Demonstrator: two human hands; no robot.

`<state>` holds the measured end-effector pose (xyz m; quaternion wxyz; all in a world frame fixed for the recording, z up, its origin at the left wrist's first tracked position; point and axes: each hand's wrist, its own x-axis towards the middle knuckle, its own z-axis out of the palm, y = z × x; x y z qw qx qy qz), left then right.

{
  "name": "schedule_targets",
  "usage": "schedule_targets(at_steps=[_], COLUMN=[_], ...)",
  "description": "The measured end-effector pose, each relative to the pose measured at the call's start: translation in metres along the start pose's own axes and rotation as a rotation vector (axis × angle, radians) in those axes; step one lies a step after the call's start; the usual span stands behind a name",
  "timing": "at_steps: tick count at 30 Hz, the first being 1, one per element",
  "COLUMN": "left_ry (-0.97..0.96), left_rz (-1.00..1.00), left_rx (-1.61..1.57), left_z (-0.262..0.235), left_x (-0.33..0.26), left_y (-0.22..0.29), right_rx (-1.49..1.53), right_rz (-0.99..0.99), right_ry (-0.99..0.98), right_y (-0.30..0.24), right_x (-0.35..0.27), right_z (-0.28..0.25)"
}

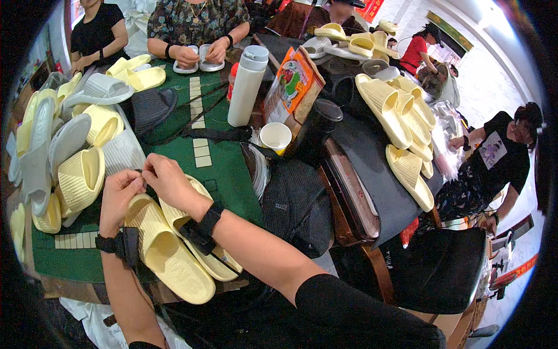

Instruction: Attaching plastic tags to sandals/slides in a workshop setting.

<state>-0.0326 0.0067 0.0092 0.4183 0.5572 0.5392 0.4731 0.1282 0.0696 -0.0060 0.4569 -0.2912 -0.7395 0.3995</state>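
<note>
My left hand and my right hand meet fingertip to fingertip above the toe end of a pale yellow slide slipper. The fingers of both are pinched together. A small dark bit shows between them, too small to name. Under my right wrist lies a second yellow slipper, partly hidden by my forearm. Each wrist wears a black strap with a dark block on it. A mixed heap of yellow and grey slippers rises just left of my left hand.
A green mat with pale square tiles covers the table. Beyond my hands stand a white bottle, a paper cup and an orange snack bag. Across the table, a person's hands hold grey slippers. More yellow slippers lie on the right.
</note>
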Motion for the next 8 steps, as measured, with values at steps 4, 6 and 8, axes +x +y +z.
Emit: schedule_targets(at_steps=[4, 6, 8], left_ry=[0.031, 0.068, 0.065], left_rz=[-0.015, -0.029, -0.020], left_rx=[0.040, 0.070, 0.057], left_z=[-0.008, -0.014, -0.013], left_x=[-0.004, -0.007, -0.005], left_y=[-0.001, -0.003, -0.005], right_rx=[-0.036, -0.021, -0.103], right_rz=[-0.028, 0.006, 0.075], right_ry=[0.020, -0.016, -0.039], right_y=[-0.005, -0.006, -0.006], right_x=[0.000, 0.000, 0.004], right_z=[0.004, 0.006, 0.008])
